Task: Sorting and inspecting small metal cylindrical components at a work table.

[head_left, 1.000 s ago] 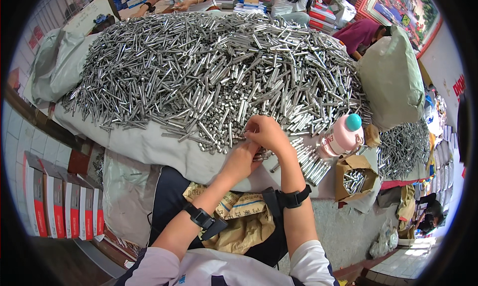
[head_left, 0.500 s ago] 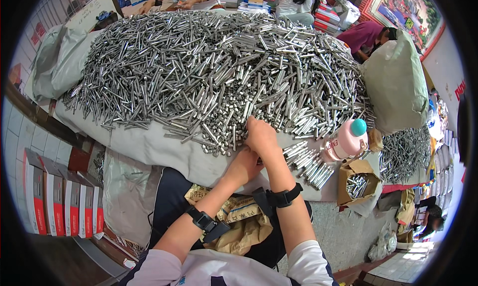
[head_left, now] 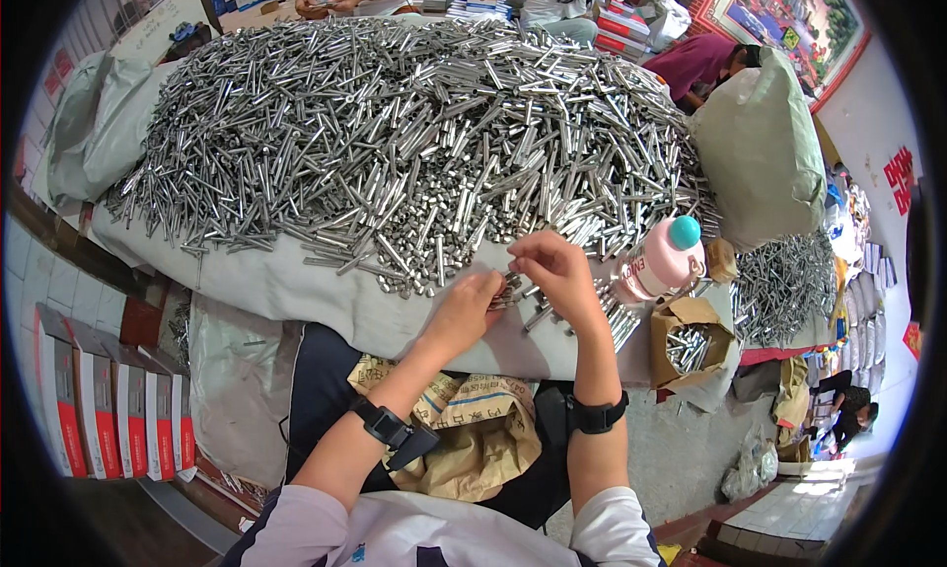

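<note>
A broad heap of shiny metal tubes point(head_left: 286, 133) covers the cloth-topped table, with short metal pieces point(head_left: 434, 231) gathered along its near edge. My left hand point(head_left: 466, 308) is closed around a small bunch of metal tubes point(head_left: 507, 293), whose ends show by the thumb. Just right of it and slightly higher, my right hand point(head_left: 557, 273) pinches with thumb and forefinger; whatever is in the pinch is too small to make out. Partly behind my right wrist, a row of metal tubes point(head_left: 619, 322) lies on the cloth.
A pink bottle point(head_left: 663, 261) with a teal cap stands right of my hands, beside an open cardboard box point(head_left: 691, 345) of metal tubes. Large pale sacks point(head_left: 760, 157) flank the heap. Red-and-white boxes point(head_left: 128, 419) line the lower left. Other people work across the table.
My hands have come apart from their crossed position; the right has moved right and the left now shows its bunch of tubes. The whole view has shifted slightly.
</note>
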A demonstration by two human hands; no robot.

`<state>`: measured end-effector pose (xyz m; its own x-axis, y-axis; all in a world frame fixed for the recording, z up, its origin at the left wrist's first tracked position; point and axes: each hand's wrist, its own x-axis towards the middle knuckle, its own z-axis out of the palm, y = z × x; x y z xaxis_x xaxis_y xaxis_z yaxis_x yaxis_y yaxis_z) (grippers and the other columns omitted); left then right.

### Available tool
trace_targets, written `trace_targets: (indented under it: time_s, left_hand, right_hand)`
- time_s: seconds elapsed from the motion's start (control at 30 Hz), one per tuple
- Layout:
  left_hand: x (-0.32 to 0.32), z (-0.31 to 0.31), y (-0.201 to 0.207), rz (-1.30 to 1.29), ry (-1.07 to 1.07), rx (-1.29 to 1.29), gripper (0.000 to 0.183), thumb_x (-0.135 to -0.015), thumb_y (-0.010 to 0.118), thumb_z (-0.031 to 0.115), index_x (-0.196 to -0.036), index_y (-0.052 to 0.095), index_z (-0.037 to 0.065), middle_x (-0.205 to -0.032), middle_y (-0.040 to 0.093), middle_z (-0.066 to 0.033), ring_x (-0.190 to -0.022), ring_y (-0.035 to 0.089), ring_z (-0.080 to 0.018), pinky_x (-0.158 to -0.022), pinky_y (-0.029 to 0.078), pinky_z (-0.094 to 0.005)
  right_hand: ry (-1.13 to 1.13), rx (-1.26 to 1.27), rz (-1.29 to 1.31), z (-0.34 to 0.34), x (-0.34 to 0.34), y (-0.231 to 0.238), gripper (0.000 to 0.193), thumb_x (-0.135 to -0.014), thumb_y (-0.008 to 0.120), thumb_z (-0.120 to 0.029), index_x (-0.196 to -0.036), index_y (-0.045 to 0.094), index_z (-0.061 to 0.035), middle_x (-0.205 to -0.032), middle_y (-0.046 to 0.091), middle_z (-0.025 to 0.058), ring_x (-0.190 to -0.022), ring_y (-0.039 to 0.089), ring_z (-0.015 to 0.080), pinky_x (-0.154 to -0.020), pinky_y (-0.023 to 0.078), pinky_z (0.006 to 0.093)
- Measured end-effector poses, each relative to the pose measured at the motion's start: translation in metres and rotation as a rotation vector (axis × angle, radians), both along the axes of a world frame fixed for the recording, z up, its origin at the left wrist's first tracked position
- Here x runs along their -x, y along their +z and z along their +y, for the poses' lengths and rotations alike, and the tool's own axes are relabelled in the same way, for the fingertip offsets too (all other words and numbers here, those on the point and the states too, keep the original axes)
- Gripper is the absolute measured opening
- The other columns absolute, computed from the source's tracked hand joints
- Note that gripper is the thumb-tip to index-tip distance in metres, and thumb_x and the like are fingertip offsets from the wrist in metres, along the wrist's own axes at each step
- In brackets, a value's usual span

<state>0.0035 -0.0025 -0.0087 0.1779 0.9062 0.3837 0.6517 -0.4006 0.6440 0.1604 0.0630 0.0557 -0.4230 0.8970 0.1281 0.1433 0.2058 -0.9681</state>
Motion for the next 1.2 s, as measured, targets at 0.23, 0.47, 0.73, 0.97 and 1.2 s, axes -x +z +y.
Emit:
trace_targets:
  time_s: [0.23,0.47,0.73,0.97,1.2]
  left_hand:
    - [-0.003,0.001,0.006,-0.064,-0.016,0.049,0.040,-0.068,0.068,0.000,-0.098,0.042,0.004,-0.089,0.059,-0.0168,-0.088,0.056,-0.0389,-0.075,0.045,-0.0457]
    - [-0.002,0.002,0.004,-0.062,0.016,0.054,0.040,-0.069,0.069,0.003,-0.096,0.039,0.004,-0.085,0.057,-0.0164,-0.084,0.057,-0.0389,-0.071,0.045,-0.0449]
    - [-0.003,0.004,-0.001,-0.043,0.034,0.033,0.040,-0.071,0.070,0.008,-0.095,0.038,0.005,-0.082,0.056,-0.0161,-0.080,0.057,-0.0392,-0.067,0.046,-0.0447]
    - [-0.002,0.004,-0.002,-0.049,0.025,0.006,0.038,-0.073,0.069,0.010,-0.093,0.037,0.005,-0.081,0.056,-0.0161,-0.079,0.057,-0.0394,-0.065,0.045,-0.0453]
    - [-0.003,0.004,-0.001,-0.051,0.031,0.003,0.037,-0.075,0.068,0.012,-0.093,0.037,0.005,-0.078,0.055,-0.0165,-0.078,0.056,-0.0398,-0.065,0.045,-0.0459]
  right_hand:
    - [0.050,0.150,0.277,-0.036,-0.026,-0.005,0.021,-0.086,0.052,0.010,-0.105,0.058,0.0060,-0.103,0.056,0.0070,-0.091,0.065,0.0153,-0.078,0.051,0.0239]
    - [-0.124,-0.001,-0.138,-0.042,-0.024,-0.022,0.013,-0.078,0.064,0.001,-0.092,0.062,0.0029,-0.083,0.063,0.0045,-0.082,0.065,0.0126,-0.068,0.050,0.0233]
    - [-0.142,-0.089,0.022,-0.044,-0.010,-0.029,0.014,-0.075,0.064,0.003,-0.088,0.063,0.0028,-0.085,0.064,0.0074,-0.076,0.064,0.0143,-0.065,0.050,0.0247]
    - [-0.175,-0.194,-0.101,-0.050,-0.007,-0.023,0.015,-0.074,0.063,0.002,-0.090,0.064,0.0009,-0.081,0.062,0.0084,-0.069,0.061,0.0156,-0.063,0.048,0.0265]
    - [-0.147,-0.184,-0.127,-0.048,-0.009,-0.021,0.016,-0.075,0.063,0.000,-0.091,0.064,0.0007,-0.078,0.061,0.0087,-0.066,0.058,0.0169,-0.062,0.047,0.0274]
